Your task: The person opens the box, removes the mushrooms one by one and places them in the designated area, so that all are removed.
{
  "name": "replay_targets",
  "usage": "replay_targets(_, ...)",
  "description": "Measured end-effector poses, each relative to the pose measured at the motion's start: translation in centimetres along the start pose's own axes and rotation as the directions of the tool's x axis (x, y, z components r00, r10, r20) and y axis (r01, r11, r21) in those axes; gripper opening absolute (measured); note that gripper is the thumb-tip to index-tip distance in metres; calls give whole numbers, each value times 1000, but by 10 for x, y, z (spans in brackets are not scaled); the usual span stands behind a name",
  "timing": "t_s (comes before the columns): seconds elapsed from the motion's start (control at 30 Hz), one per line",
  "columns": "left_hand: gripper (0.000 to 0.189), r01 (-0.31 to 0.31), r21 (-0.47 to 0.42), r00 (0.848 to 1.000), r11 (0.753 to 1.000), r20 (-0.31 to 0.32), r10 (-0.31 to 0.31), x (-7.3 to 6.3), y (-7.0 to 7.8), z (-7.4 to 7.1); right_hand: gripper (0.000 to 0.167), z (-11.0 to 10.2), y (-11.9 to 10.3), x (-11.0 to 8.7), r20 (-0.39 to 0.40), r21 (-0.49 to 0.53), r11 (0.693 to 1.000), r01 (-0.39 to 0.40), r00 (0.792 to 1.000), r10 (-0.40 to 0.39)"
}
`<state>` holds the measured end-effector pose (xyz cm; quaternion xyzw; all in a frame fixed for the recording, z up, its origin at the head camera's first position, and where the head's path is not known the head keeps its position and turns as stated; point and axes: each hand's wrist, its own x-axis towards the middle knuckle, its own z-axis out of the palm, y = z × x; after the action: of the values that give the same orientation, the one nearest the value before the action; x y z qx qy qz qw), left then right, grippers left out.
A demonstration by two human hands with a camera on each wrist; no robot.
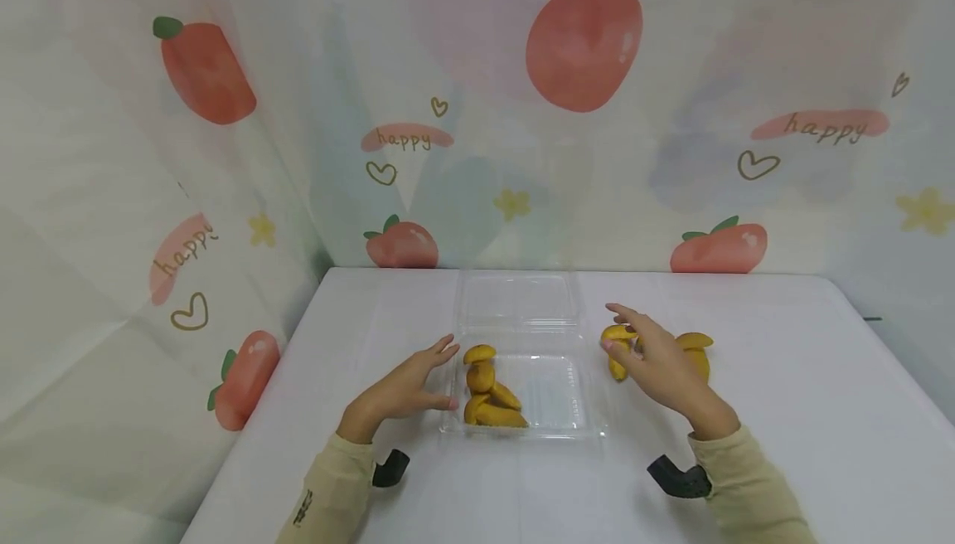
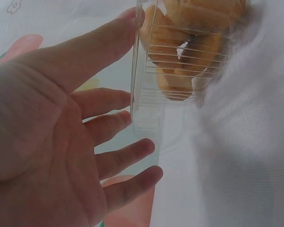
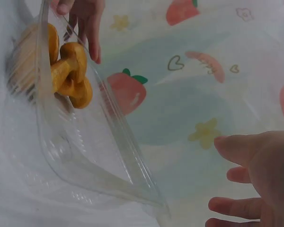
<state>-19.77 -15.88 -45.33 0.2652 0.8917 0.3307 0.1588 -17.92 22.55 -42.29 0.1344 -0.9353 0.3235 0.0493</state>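
Observation:
A clear plastic clamshell box (image 1: 552, 395) lies on the table with several yellow mushrooms (image 1: 498, 416) grouped along its left side. At the box's left wall is my left hand (image 1: 406, 386), fingers spread and fairly straight; in the left wrist view its thumb (image 2: 99, 52) lies against the rim. My right hand (image 1: 664, 366) hovers to the right of the box, over loose mushrooms, and partly hides them. One yellow mushroom (image 1: 617, 368) shows by its thumb, another (image 1: 697, 352) behind the hand. In the right wrist view the right fingers (image 3: 239, 207) are apart and hold nothing.
The box's clear lid (image 1: 518, 299) is folded back toward the wall. White cloth covers the table (image 1: 806, 378). A printed fabric backdrop (image 1: 477, 55) with fruit pictures rises at the back and left. Black wrist mounts (image 1: 679, 478) stick out inward from both sleeves.

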Motion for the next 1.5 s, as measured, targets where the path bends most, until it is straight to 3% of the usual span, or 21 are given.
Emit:
replay_targets(0.27, 86, -7, 4, 1000, 1000, 1, 7, 2, 1, 2, 59, 22, -20, -1, 45, 28, 999, 33, 998, -34)
replay_targets(0.5, 86, 3, 5, 1000, 1000, -3, -3, 0, 1, 1, 58, 43, -38, -6, 126, 101, 989, 106, 985, -118)
replay_targets(0.87, 87, 6, -14, 1000, 1000, -6, -6, 0, 1, 0, 57, 68, -50, -9, 279, 219, 963, 155, 936, -214)
replay_targets(1.17, 87, 9, -3, 1000, 1000, -10, -9, 0, 0, 2, 56, 82, -61, -13, 341, 281, 943, 178, 900, -271)
replay_targets(1.5, 86, 19, -11, 1000, 1000, -5, -19, -1, 0, 2, 63, 95, -68, -14, 468, 329, 926, 188, 819, -332)
